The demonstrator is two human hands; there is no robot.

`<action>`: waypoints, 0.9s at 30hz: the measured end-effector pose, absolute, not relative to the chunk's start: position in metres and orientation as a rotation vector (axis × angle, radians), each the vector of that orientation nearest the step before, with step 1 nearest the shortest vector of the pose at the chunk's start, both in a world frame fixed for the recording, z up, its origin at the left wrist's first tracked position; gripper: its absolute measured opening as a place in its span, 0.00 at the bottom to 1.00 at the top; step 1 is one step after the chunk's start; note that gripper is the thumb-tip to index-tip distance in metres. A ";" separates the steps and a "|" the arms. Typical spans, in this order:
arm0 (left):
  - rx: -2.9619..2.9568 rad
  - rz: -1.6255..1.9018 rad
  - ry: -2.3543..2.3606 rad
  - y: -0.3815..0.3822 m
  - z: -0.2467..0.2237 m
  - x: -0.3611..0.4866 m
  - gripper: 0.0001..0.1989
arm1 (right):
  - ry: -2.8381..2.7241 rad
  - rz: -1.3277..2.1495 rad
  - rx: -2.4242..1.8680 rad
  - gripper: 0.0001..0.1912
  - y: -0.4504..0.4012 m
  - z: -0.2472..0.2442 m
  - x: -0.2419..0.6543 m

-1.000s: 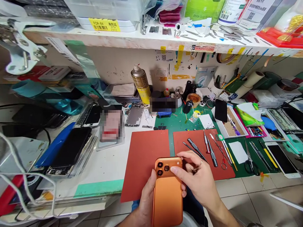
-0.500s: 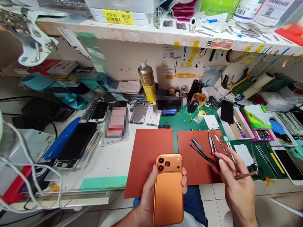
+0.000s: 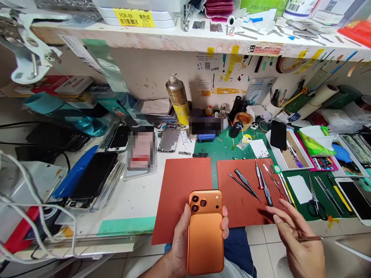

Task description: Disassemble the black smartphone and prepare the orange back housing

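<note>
My left hand point(image 3: 181, 241) is wrapped around an orange smartphone point(image 3: 205, 239), its back and camera bump facing me. It is held upright in front of the near edge of the red mats. My right hand point(image 3: 303, 239) is at the near right, its thumb and forefinger apart. A thin brown tool point(image 3: 309, 238), probably tweezers, is tucked between its other fingers and juts out to the right. Just beyond those fingertips, a dark-handled screwdriver point(image 3: 267, 193) lies on the right red mat point(image 3: 232, 208), beside a red-and-silver screwdriver point(image 3: 258, 175) and scissors-like forceps point(image 3: 274, 180).
A black pen-like tool point(image 3: 245, 180) lies on the same mat. The left red mat point(image 3: 185, 193) is next to it. Black scissors point(image 3: 314, 200) and a white phone point(image 3: 355, 199) lie farther right. A spray can point(image 3: 178, 100) stands at the back beneath a shelf point(image 3: 162, 40).
My right hand has let go of the dark-handled screwdriver and drawn back toward the near right, with the brown tool still in it. My left hand holds the phone almost unmoved.
</note>
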State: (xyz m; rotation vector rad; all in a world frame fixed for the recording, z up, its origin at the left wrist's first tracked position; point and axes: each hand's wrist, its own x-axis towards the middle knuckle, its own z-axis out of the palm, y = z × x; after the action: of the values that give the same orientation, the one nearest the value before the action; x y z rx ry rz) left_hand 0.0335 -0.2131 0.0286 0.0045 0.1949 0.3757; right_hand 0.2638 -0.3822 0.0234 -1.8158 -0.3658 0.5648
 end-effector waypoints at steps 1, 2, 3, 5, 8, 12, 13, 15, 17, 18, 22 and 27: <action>0.002 0.372 0.192 -0.213 0.029 0.034 0.41 | -0.364 0.637 -1.797 0.31 -0.380 0.023 0.261; -0.001 0.363 0.189 -0.213 0.029 0.034 0.42 | -0.364 0.693 -1.798 0.29 -0.378 0.022 0.259; -0.005 0.355 0.187 -0.213 0.030 0.034 0.43 | -0.367 0.729 -1.816 0.26 -0.376 0.020 0.258; -0.007 0.348 0.186 -0.213 0.031 0.034 0.43 | -0.387 0.760 -1.845 0.23 -0.373 0.018 0.255; 0.003 0.350 0.203 -0.213 0.032 0.034 0.44 | -0.404 0.798 -1.782 0.22 -0.370 0.015 0.250; 0.005 0.351 0.208 -0.213 0.031 0.035 0.44 | -0.492 0.901 -1.730 0.19 -0.365 0.018 0.238; 0.004 0.351 0.206 -0.213 0.031 0.035 0.44 | -0.508 0.919 -1.717 0.19 -0.363 0.020 0.233; 0.006 0.351 0.206 -0.213 0.031 0.035 0.44 | -0.470 0.911 -1.683 0.19 -0.359 0.023 0.225; 0.009 0.350 0.212 -0.213 0.032 0.035 0.44 | -0.429 0.905 -1.653 0.20 -0.354 0.025 0.218; 0.009 0.349 0.216 -0.213 0.033 0.035 0.43 | -0.438 0.919 -1.644 0.19 -0.352 0.026 0.216; 0.010 0.354 0.219 -0.213 0.036 0.036 0.43 | -0.480 1.001 -1.577 0.18 -0.341 0.030 0.209; 0.009 0.353 0.220 -0.215 0.033 0.037 0.44 | -0.297 1.069 -1.372 0.22 -0.314 0.051 0.189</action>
State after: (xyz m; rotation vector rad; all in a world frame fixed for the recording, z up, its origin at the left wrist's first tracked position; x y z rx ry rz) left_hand 0.0367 -0.2152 0.0328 0.0094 0.2203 0.3527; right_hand 0.1890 -0.3135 0.0511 -1.3718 -0.2973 1.0689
